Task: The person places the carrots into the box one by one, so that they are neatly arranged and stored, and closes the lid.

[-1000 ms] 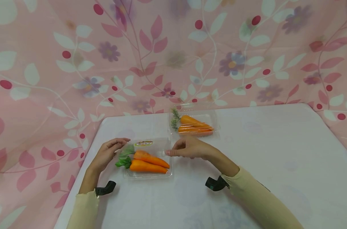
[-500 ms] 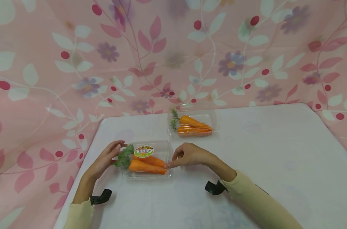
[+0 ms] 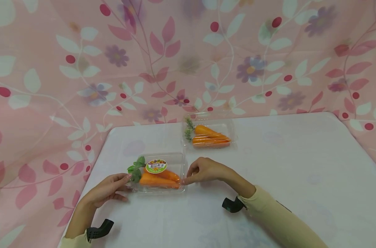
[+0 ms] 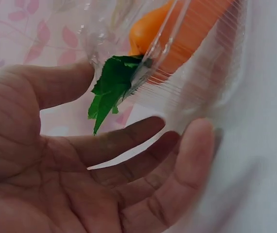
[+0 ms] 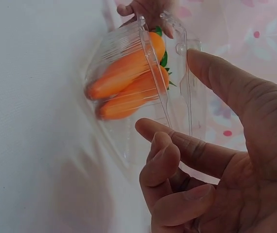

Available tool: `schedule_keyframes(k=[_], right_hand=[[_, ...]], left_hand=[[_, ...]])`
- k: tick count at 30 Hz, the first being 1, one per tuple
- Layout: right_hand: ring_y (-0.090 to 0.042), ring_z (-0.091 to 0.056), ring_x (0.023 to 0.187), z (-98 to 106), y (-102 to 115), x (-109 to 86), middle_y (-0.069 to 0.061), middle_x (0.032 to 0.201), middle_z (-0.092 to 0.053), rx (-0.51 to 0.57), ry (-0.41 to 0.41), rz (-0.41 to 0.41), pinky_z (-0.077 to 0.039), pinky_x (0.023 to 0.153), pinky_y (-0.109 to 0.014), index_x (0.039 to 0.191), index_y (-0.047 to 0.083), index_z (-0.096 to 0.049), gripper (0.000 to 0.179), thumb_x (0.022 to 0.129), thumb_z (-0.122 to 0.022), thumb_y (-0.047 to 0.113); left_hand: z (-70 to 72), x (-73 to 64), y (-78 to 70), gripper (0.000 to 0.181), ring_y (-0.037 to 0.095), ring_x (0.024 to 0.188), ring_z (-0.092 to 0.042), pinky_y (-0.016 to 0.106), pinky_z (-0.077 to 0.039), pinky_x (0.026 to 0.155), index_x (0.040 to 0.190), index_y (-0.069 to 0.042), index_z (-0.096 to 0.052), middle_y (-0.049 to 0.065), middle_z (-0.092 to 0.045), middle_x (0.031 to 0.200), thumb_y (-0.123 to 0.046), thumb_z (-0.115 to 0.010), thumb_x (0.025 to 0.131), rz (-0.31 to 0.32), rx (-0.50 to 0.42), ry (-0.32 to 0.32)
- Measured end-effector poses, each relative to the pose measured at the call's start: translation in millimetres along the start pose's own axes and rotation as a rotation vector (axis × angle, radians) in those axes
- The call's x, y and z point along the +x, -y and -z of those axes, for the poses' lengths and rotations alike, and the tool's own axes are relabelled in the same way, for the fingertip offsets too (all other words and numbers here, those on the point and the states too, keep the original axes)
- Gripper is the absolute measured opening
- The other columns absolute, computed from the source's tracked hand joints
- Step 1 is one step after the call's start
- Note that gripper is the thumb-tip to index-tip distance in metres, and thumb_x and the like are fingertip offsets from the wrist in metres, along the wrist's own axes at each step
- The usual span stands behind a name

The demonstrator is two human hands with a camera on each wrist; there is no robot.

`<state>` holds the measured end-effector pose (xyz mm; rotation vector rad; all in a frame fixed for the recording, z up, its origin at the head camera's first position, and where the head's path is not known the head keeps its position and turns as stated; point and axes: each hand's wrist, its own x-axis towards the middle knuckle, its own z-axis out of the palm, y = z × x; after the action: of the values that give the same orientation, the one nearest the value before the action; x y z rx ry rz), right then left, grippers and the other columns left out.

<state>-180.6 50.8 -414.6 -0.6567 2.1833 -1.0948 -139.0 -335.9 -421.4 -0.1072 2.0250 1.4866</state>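
Observation:
A clear plastic box point(image 3: 172, 157) holds two orange carrots point(image 3: 153, 179) with green leaves point(image 3: 136, 167). Its hinged lid, with an oval label point(image 3: 156, 166), lies over them, but the right wrist view shows a gap between lid rim and base rim. My left hand point(image 3: 108, 189) is at the leafy end, thumb against the lid and fingers loosely extended beside the base. Leaves poke out between thumb and fingers in the left wrist view. At the tapered end, my right hand point(image 3: 209, 170) pinches the box edge between thumb point(image 5: 216, 73) and index finger, other fingers curled.
Farther back stands a second clear plastic box point(image 3: 232, 125) with carrots point(image 3: 209, 136) and feathery greens. Both boxes are on a white-covered table point(image 3: 287, 165). A pink floral cloth point(image 3: 188, 62) hangs behind it.
The lid with its label has come down over the carrots. My left hand has moved from the back left corner toward the front left, and the right hand slightly nearer me.

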Motion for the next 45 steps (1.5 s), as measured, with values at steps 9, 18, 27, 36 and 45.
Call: schedule_keyframes(k=[9, 18, 27, 36, 45], right_hand=[[-0.010, -0.050, 0.065, -4.3, -2.6, 0.0, 0.004, 0.071, -0.061, 0.048, 0.012, -0.005, -0.038, 0.056, -0.024, 0.085, 0.020, -0.077, 0.021, 0.082, -0.080, 0.040], [-0.010, -0.049, 0.066, -9.6, -4.9, 1.0, 0.004, 0.072, -0.062, 0.129, 0.051, 0.026, -0.038, 0.058, -0.024, 0.089, 0.013, -0.076, 0.014, 0.087, -0.076, 0.028], [-0.011, -0.041, 0.055, -14.1, -7.3, 1.5, -0.005, 0.074, -0.061, 0.191, 0.043, -0.032, -0.031, 0.045, -0.022, 0.088, 0.009, -0.076, 0.021, 0.088, -0.074, 0.030], [-0.011, -0.037, 0.051, -15.9, -6.6, 0.6, 0.005, 0.066, -0.052, 0.220, 0.042, -0.049, -0.029, 0.044, -0.022, 0.089, 0.002, -0.074, 0.027, 0.090, -0.073, 0.029], [-0.011, -0.034, 0.049, -15.3, -7.5, 1.8, 0.004, 0.062, -0.044, 0.234, 0.013, -0.069, -0.027, 0.042, -0.021, 0.090, 0.003, -0.075, 0.027, 0.091, -0.070, 0.030]], left_hand=[[4.7, -6.6, 6.5, 0.038, 0.023, 0.104, -0.067, 0.045, -0.057, 0.078, 0.134, 0.011, -0.049, 0.009, -0.067, 0.119, -0.013, -0.048, 0.105, -0.056, -0.163, 0.235], [2.9, -7.7, 4.9, 0.024, 0.023, 0.103, -0.066, 0.044, -0.057, 0.078, 0.122, 0.002, -0.062, 0.013, -0.070, 0.111, -0.005, -0.051, 0.102, -0.072, -0.203, 0.314], [-3.8, -13.2, 2.8, 0.033, 0.034, 0.111, -0.063, 0.045, -0.057, 0.075, 0.131, 0.007, -0.051, 0.028, -0.064, 0.118, -0.002, -0.052, 0.100, -0.072, -0.166, 0.396], [-6.6, -6.0, 3.2, 0.023, 0.032, 0.108, -0.065, 0.041, -0.058, 0.073, 0.120, 0.007, -0.057, 0.031, -0.064, 0.115, -0.003, -0.053, 0.100, -0.057, -0.161, 0.391], [-9.2, -2.0, -3.2, 0.022, 0.034, 0.106, -0.066, 0.037, -0.058, 0.072, 0.110, 0.010, -0.064, 0.030, -0.065, 0.112, -0.007, -0.055, 0.099, -0.028, -0.193, 0.325]])
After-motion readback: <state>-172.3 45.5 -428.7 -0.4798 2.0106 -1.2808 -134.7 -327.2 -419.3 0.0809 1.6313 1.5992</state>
